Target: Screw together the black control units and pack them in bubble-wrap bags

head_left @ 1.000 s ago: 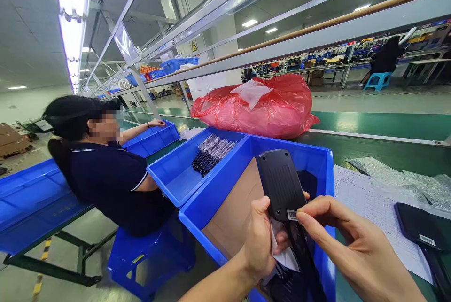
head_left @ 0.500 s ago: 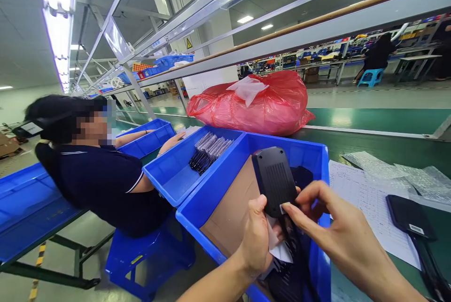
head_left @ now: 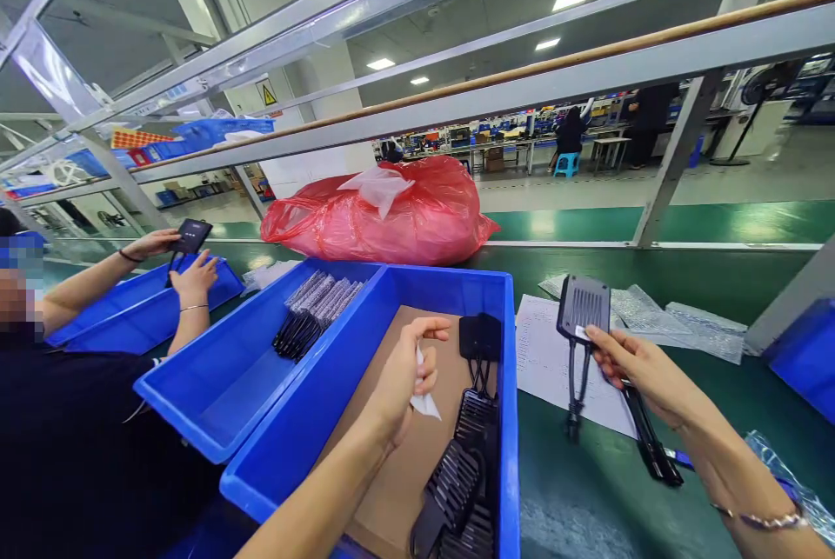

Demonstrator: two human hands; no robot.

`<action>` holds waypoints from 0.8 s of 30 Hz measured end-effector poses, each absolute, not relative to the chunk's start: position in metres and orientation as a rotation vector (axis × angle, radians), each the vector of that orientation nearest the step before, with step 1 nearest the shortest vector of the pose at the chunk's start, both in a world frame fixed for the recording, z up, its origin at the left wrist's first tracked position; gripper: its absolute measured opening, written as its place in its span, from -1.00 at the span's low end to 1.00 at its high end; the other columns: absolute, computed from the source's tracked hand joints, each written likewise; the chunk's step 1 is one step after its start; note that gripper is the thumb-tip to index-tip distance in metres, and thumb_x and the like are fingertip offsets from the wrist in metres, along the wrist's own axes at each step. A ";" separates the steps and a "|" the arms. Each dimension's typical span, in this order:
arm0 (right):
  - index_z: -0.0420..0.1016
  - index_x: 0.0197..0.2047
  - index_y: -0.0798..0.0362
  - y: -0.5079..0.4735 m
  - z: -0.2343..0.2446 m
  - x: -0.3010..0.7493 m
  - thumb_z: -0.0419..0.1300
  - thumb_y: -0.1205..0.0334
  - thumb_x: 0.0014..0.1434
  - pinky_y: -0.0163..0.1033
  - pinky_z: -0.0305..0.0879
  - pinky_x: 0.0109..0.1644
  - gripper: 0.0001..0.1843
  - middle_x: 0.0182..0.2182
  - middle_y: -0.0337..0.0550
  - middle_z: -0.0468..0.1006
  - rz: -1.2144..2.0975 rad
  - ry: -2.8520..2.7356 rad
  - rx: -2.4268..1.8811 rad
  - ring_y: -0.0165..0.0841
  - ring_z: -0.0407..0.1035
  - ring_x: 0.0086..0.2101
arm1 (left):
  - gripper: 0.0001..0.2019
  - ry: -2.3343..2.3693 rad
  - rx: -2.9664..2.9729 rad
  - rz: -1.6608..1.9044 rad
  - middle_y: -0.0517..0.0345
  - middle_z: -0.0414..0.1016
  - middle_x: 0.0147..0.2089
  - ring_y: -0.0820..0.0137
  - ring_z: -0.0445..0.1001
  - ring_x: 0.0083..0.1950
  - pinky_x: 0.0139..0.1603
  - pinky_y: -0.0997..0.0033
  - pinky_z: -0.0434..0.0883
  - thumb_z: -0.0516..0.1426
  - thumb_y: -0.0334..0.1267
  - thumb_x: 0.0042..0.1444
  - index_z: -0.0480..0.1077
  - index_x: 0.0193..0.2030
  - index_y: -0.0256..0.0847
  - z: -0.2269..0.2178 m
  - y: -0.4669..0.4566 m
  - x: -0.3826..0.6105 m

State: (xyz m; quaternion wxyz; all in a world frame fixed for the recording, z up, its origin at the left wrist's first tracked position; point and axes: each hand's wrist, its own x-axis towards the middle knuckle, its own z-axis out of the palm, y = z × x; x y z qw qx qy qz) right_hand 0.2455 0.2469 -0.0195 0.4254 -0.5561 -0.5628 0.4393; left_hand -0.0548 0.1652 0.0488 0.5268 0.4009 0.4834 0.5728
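My right hand (head_left: pixel 626 356) pinches a black ribbed device (head_left: pixel 585 302) by its lower edge, near a small white label. Its short black cable hangs down over the table. Beneath that hand lies another black cable (head_left: pixel 645 437), its upper end hidden behind my fingers. Over the cardboard-lined blue bin (head_left: pixel 512 420), my left hand (head_left: pixel 401 376) has its fingers curled around a crumpled white wipe (head_left: pixel 427 402). Several more black devices (head_left: pixel 453 481) with cables lie along the right side of that bin.
A second blue bin (head_left: pixel 241 402) holds bubble-wrapped pieces (head_left: pixel 326 302). Behind is a red plastic bag (head_left: pixel 378 220). A printed sheet (head_left: pixel 538 342) and bubble-wrap bags (head_left: pixel 652 316) lie on the green table. A co-worker's hands (head_left: pixel 192 276) hold a black device at left.
My right hand has carried the black device out of the bin area to above the table at right. My left hand has let go of it and keeps the white wipe. The view has turned right.
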 end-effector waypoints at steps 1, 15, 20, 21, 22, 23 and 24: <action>0.35 -0.54 0.03 0.257 -0.032 0.258 0.33 -0.63 -0.22 -0.27 0.18 -0.52 -0.20 -0.61 -0.27 0.33 1.135 -1.410 -1.470 -0.45 0.16 -0.58 | -0.64 1.131 0.905 1.371 0.08 0.37 -0.10 0.63 -0.05 -0.53 -0.58 0.54 -0.10 -0.01 -0.12 0.26 0.51 -0.09 -0.29 0.047 0.171 -0.057; 0.22 -0.68 -0.05 0.291 -0.077 0.300 0.13 -0.03 0.30 -0.04 0.29 -0.45 -0.46 -0.66 0.04 0.42 0.696 -1.687 -2.164 -0.07 0.41 -0.56 | -0.64 1.211 0.734 1.273 0.15 0.40 -0.14 0.54 0.22 -0.38 -0.35 0.53 0.22 0.15 -0.32 -0.17 0.36 -0.13 -0.24 0.028 0.186 -0.055; 0.46 -0.29 -0.09 0.244 -0.018 0.227 0.04 -0.43 0.18 -0.05 0.30 -0.27 -0.44 -0.41 -0.14 0.56 0.610 -1.970 -1.603 -0.14 0.41 -0.40 | -0.68 1.244 0.753 1.242 0.16 0.40 -0.15 0.50 0.24 -0.36 -0.33 0.48 0.20 0.13 -0.37 -0.13 0.34 -0.15 -0.21 0.027 0.182 -0.040; 0.47 -0.30 -0.07 0.233 -0.007 0.205 0.02 -0.43 0.22 -0.09 0.28 -0.29 -0.42 -0.47 -0.18 0.51 0.722 -2.005 -1.416 -0.20 0.36 -0.43 | -0.69 1.243 0.769 1.243 0.16 0.40 -0.15 0.50 0.25 -0.35 -0.32 0.48 0.20 0.13 -0.38 -0.12 0.34 -0.15 -0.21 0.027 0.180 -0.037; 0.50 -0.25 -0.06 0.223 0.002 0.182 0.08 -0.38 0.23 -0.13 0.26 -0.30 -0.46 -0.46 -0.21 0.52 0.851 -2.040 -1.268 -0.23 0.36 -0.42 | -0.69 1.239 0.786 1.245 0.16 0.39 -0.14 0.49 0.27 -0.33 -0.30 0.48 0.20 0.13 -0.39 -0.11 0.33 -0.14 -0.21 0.028 0.178 -0.034; 0.51 -0.21 -0.05 0.214 0.009 0.162 0.13 -0.31 0.25 -0.17 0.24 -0.31 -0.52 -0.44 -0.22 0.53 0.954 -2.066 -1.135 -0.26 0.36 -0.41 | -0.69 1.230 0.801 1.243 0.16 0.38 -0.13 0.48 0.29 -0.30 -0.28 0.47 0.22 0.14 -0.40 -0.10 0.33 -0.13 -0.20 0.028 0.175 -0.032; 0.50 -0.22 -0.03 0.209 0.014 0.145 0.16 -0.26 0.28 -0.20 0.23 -0.31 -0.56 -0.43 -0.24 0.53 1.044 -2.090 -1.023 -0.29 0.35 -0.40 | -0.68 1.216 0.818 1.239 0.16 0.37 -0.12 0.46 0.32 -0.27 -0.25 0.46 0.23 0.16 -0.38 -0.08 0.32 -0.12 -0.19 0.029 0.172 -0.030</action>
